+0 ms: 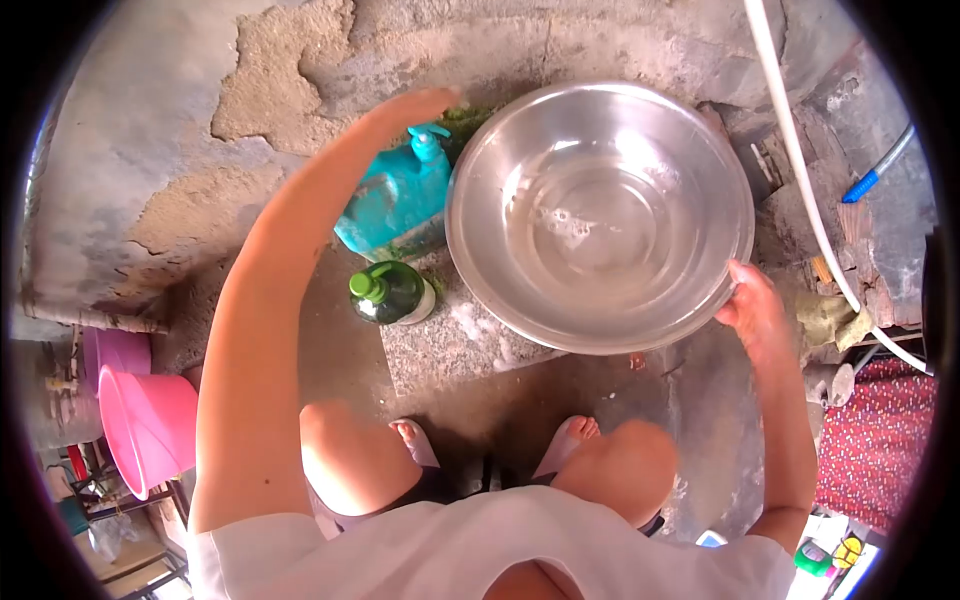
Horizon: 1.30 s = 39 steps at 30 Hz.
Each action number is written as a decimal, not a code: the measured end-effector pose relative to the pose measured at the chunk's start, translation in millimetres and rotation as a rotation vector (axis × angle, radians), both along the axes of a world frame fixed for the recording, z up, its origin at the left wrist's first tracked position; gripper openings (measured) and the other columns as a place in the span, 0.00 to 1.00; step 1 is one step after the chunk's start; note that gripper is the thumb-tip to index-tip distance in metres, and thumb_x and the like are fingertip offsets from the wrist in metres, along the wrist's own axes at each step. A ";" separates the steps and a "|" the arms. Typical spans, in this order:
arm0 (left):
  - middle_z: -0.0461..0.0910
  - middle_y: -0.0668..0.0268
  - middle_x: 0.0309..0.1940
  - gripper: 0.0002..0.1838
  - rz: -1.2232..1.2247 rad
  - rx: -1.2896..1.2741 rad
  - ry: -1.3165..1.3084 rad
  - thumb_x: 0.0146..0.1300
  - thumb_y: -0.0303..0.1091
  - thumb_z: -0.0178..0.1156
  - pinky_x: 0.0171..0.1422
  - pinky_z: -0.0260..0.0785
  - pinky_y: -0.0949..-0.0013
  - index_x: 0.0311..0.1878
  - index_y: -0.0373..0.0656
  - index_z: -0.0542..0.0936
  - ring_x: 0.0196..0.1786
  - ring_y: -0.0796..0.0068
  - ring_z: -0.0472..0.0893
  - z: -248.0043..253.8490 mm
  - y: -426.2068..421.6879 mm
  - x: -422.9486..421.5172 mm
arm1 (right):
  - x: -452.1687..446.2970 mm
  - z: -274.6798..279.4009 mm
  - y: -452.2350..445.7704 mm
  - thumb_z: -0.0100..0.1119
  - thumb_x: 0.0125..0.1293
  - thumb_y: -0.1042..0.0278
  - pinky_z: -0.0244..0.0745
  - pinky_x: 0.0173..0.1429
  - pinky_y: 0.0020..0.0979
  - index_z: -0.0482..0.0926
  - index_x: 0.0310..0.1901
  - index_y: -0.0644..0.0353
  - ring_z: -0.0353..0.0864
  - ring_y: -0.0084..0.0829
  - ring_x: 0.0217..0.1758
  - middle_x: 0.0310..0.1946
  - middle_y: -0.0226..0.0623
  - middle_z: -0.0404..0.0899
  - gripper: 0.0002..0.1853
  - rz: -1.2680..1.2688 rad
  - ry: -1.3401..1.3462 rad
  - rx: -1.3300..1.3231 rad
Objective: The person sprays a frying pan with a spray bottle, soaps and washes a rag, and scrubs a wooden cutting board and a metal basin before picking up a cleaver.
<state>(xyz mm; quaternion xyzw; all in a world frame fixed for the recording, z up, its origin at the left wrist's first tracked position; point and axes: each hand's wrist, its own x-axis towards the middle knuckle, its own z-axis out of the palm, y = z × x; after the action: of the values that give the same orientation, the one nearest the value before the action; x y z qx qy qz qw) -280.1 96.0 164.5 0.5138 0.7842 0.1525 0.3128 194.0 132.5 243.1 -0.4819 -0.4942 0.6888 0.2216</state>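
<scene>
A wide stainless steel basin (610,325) is tilted toward me, with a little wet foam or liquid at its bottom. My right hand (752,305) grips its rim at the lower right, thumb on the inner side. Stretched out past a teal pump bottle (395,200), my left hand (435,100) is near the basin's upper left rim. It appears edge-on and blurred, so its fingers do not show clearly. In front of the teal bottle stands a dark green bottle (400,292) with a light green top.
Below the basin is a speckled stone slab (430,350). A white hose (790,120) runs down the right side, near a blue-ended tube (860,187). Pink bucket (150,425) at left, red patterned cloth (875,440) at right. A rough, peeling wall (450,45) rises behind.
</scene>
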 end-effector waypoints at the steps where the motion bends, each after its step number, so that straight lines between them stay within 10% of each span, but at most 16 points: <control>1: 0.65 0.56 0.59 0.31 0.030 -0.016 0.031 0.65 0.56 0.32 0.65 0.52 0.59 0.58 0.42 0.66 0.62 0.59 0.63 -30.5 7.5 -14.2 | 0.2 0.3 0.7 0.50 0.61 0.60 0.77 0.38 0.25 0.71 0.45 0.61 0.78 0.23 0.40 0.40 0.34 0.77 0.15 -0.003 0.016 0.000; 6: 0.69 0.54 0.55 0.29 0.010 0.024 0.475 0.66 0.53 0.34 0.63 0.54 0.58 0.57 0.39 0.67 0.59 0.57 0.66 -17.8 0.7 11.8 | -3.3 4.7 -2.5 0.49 0.61 0.61 0.76 0.40 0.25 0.71 0.45 0.61 0.78 0.23 0.41 0.40 0.34 0.77 0.15 0.041 -0.006 0.021; 9: 0.64 0.51 0.59 0.29 -0.012 0.056 0.020 0.66 0.52 0.32 0.64 0.54 0.55 0.58 0.40 0.66 0.60 0.51 0.64 15.1 0.4 12.4 | -0.6 -1.7 0.7 0.49 0.61 0.62 0.76 0.37 0.23 0.71 0.46 0.61 0.78 0.23 0.40 0.40 0.33 0.77 0.15 0.009 -0.015 0.011; 13: 0.67 0.54 0.56 0.30 0.019 0.066 0.486 0.66 0.54 0.29 0.62 0.57 0.55 0.57 0.43 0.67 0.59 0.52 0.65 -24.3 -2.2 7.6 | -0.5 -1.5 2.2 0.49 0.61 0.62 0.75 0.34 0.22 0.71 0.46 0.61 0.78 0.22 0.39 0.40 0.32 0.77 0.15 0.012 -0.052 0.008; 36: 0.65 0.56 0.59 0.26 0.101 0.047 0.579 0.65 0.50 0.33 0.65 0.53 0.59 0.57 0.47 0.69 0.62 0.61 0.64 2.1 -10.0 44.4 | 5.9 -8.3 -2.0 0.52 0.60 0.63 0.74 0.41 0.25 0.70 0.47 0.62 0.77 0.24 0.41 0.41 0.33 0.76 0.16 -0.004 0.034 0.038; 39: 0.73 0.56 0.49 0.27 -0.097 0.326 0.762 0.56 0.54 0.49 0.53 0.66 0.56 0.51 0.42 0.70 0.51 0.60 0.73 21.6 5.7 43.6 | 17.9 -12.6 -11.1 0.53 0.57 0.63 0.75 0.37 0.24 0.72 0.43 0.62 0.77 0.25 0.36 0.38 0.34 0.76 0.14 -0.130 0.026 0.077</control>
<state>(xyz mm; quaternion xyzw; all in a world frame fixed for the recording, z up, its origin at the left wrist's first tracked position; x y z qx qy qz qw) -236.5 101.7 186.1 0.6127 0.7842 0.0589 -0.0784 211.8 121.4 230.5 -0.4952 -0.4850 0.6597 0.2906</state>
